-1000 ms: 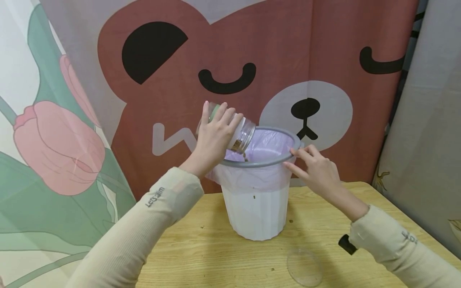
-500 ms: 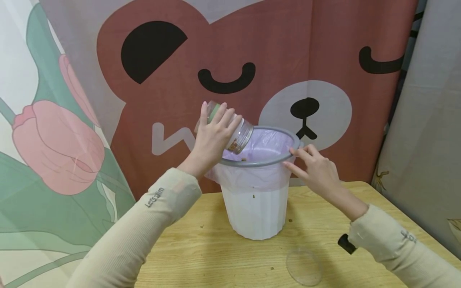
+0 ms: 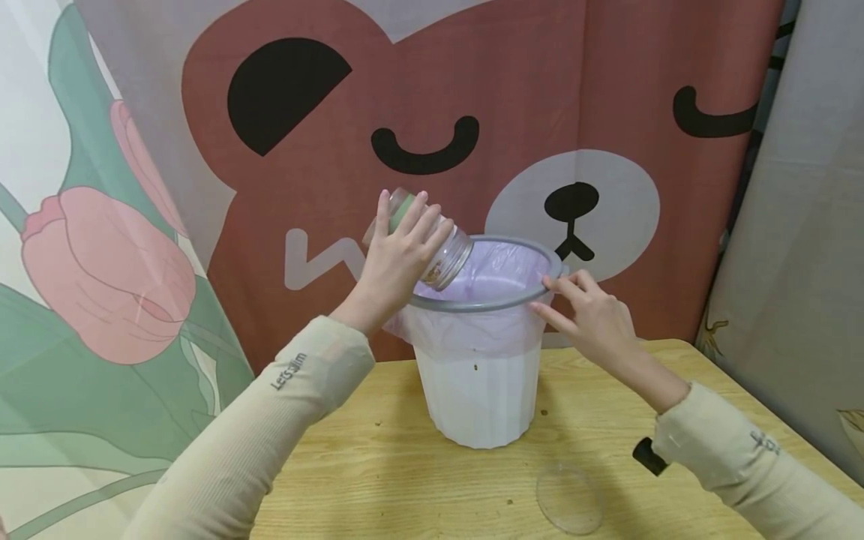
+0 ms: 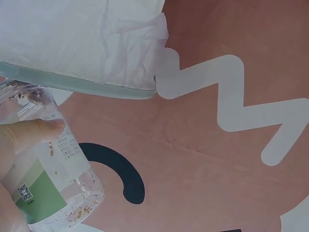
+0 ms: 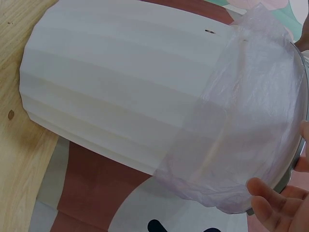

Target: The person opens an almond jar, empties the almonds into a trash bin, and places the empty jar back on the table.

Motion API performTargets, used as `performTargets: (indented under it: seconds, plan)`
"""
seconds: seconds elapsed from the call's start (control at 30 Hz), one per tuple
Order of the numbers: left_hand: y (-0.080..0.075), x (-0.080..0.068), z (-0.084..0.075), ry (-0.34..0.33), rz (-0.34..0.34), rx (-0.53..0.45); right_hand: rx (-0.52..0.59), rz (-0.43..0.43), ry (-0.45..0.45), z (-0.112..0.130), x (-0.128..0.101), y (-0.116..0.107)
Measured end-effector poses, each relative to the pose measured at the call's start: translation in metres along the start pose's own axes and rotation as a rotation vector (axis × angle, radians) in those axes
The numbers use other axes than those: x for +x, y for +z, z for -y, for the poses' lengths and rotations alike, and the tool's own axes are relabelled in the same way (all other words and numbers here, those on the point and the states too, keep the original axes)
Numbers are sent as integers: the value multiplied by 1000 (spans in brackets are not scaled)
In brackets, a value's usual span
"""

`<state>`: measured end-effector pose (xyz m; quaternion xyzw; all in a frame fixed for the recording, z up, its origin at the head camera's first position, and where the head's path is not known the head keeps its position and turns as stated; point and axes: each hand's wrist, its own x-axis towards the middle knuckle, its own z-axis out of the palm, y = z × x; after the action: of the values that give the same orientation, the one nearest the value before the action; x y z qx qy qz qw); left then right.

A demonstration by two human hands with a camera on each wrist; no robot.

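Observation:
My left hand (image 3: 398, 259) grips a clear plastic jar (image 3: 451, 257), its mouth tilted down over the near left rim of a white trash bin (image 3: 479, 397). The left wrist view shows the jar's white and green label (image 4: 42, 193), the thumb pressed across it. Brown flakes cling inside near the jar's base, and darker bits lie by its mouth. A pale purple bin liner (image 3: 502, 277) lines the bin and folds out under its grey rim ring (image 3: 486, 306). With fingertips on the ring and thumb below it, my right hand (image 3: 601, 319) pinches the bin's right edge.
A clear round lid (image 3: 569, 499) lies on the wooden table (image 3: 405, 480) in front of the bin. Small brown crumbs dot the tabletop, and one sticks to the bin's side. A curtain printed with a bear (image 3: 310, 195) hangs close behind.
Brown bits were falling from the jar's mouth a second ago; none fall now. The jar has shifted slightly left. The right hand stays on the rim.

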<state>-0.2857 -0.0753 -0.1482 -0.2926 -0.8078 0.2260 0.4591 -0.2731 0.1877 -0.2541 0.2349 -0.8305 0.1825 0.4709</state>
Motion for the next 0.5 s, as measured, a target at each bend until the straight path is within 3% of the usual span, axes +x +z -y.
performTargets:
  seconds: [0.23, 0.5]
  plan:
    - [4, -2, 1, 53, -64, 57, -5, 1, -1, 0, 0, 0]
    - [6, -3, 2, 111, -82, 63, -6, 3, 0, 0, 0, -1]
